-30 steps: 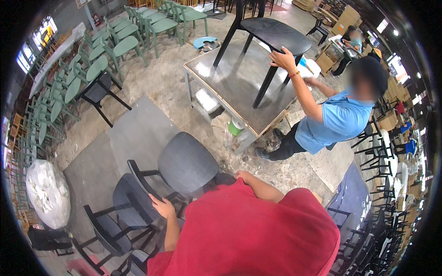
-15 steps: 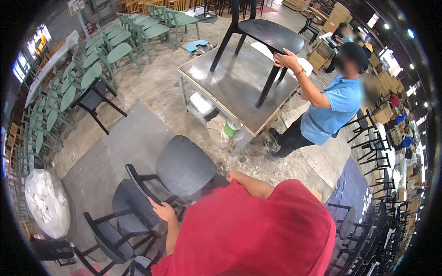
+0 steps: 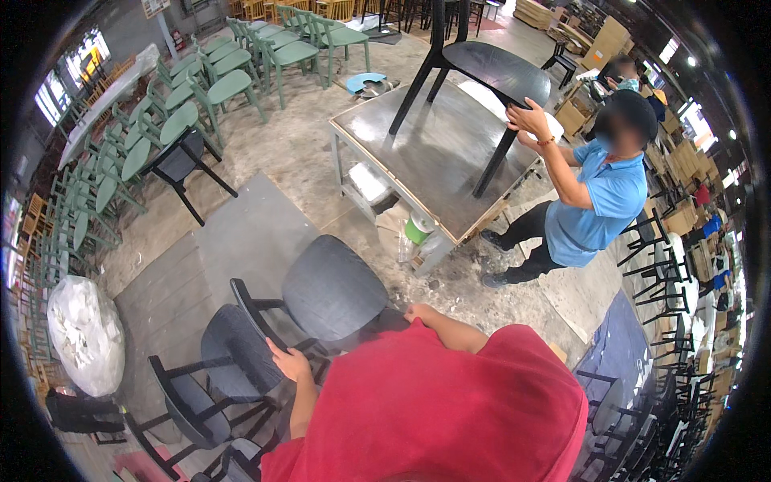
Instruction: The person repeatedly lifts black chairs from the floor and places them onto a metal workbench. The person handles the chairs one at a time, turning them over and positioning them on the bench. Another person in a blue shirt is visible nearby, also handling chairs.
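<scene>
A black wooden chair (image 3: 333,287) stands in front of me, its broad dark seat turned up. My left hand (image 3: 291,361) is at the chair's curved back rail (image 3: 255,312), fingers stretched out and thumb apart. At the right edge of the seat is my right hand (image 3: 419,312), its fingers curled. A dark shape lies between that hand and the seat, and my red shirt (image 3: 450,402) hides part of it; I cannot make out what it is. More black chairs (image 3: 197,406) crowd close on my left.
Ahead, a co-worker in blue (image 3: 606,193) handles a black chair (image 3: 498,68) on a metal-topped table (image 3: 434,153). Green chairs (image 3: 225,84) stand in rows at the far left. A plastic-wrapped bundle (image 3: 84,336) sits at left; stacked black chairs (image 3: 666,281) line the right.
The view has shifted slightly, so the scene sits further right. The co-worker's second hand has come up beside the first at the raised chair's seat. My hands stay at nearly the same places.
</scene>
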{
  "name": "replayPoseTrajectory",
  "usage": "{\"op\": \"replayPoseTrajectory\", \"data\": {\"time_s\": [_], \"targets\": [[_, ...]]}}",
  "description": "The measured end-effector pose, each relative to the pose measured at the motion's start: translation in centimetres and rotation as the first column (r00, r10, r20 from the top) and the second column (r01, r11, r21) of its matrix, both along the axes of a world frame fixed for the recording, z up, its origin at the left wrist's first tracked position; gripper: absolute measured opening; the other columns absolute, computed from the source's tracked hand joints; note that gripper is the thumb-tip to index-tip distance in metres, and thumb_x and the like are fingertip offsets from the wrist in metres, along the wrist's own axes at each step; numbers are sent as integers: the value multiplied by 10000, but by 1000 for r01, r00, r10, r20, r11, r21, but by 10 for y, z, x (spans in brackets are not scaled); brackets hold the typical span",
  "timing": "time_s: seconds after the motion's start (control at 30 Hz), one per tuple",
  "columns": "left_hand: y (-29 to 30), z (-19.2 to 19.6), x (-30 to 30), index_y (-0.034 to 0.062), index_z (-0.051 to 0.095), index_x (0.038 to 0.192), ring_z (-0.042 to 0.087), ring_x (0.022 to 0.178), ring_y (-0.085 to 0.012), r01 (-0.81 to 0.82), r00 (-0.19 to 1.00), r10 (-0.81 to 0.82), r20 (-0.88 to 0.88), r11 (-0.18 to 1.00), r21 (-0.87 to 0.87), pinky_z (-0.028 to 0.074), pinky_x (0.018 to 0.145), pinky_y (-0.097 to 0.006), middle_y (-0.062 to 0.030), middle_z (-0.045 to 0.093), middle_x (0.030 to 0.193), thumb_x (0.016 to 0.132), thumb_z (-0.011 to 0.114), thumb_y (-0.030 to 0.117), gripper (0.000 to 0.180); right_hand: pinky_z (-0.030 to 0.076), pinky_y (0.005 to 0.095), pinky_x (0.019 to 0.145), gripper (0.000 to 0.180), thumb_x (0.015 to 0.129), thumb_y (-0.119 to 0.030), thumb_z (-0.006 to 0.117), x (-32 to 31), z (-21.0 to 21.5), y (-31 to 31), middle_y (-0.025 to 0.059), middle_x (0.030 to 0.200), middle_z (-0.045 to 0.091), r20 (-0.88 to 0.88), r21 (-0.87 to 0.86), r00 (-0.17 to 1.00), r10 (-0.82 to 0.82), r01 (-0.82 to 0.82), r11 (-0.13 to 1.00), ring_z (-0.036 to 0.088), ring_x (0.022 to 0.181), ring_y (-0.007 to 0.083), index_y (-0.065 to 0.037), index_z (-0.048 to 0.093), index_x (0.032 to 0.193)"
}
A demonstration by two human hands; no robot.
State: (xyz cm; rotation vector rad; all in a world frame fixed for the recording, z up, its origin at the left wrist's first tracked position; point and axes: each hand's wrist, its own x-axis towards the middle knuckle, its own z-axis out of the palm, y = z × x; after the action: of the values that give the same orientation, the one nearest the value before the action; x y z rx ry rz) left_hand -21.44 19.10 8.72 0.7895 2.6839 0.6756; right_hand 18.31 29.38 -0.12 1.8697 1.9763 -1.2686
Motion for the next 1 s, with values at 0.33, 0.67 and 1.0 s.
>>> {"op": "replayPoseTrajectory", "data": {"time_s": [0.33,0.67,1.0], "targets": [[-3,-4,-1,311,210,1568,592,1054,-411,-21,1000,21,-5,1000,12,478,908,-492,-238,550,1157,910,553,101,771,520,455,891,342,868,-359,601,10,32,-41,175,1080,711,143,-42,990,-5,12,999,662,1030,370,-129,710,1096],[-9,-14,-4,354,33,1583,605,1071,-400,110,994,-110,5,978,-176,491,901,-516,-222,531,1201,913,595,165,895,519,447,893,398,845,-390,599,75,-25,-100,203,1066,707,12,4,999,-41,41,999,663,1030,372,-99,713,1091],[-55,-15,29,182,-75,1591,358,1427,-395,262,952,-306,-10,829,-495,450,1062,-459,-291,116,1607,912,591,212,951,546,338,720,388,901,-351,608,150,-23,-220,152,931,723,-259,-231,692,-674,634,738,686,774,228,-22,697,1088]]}}
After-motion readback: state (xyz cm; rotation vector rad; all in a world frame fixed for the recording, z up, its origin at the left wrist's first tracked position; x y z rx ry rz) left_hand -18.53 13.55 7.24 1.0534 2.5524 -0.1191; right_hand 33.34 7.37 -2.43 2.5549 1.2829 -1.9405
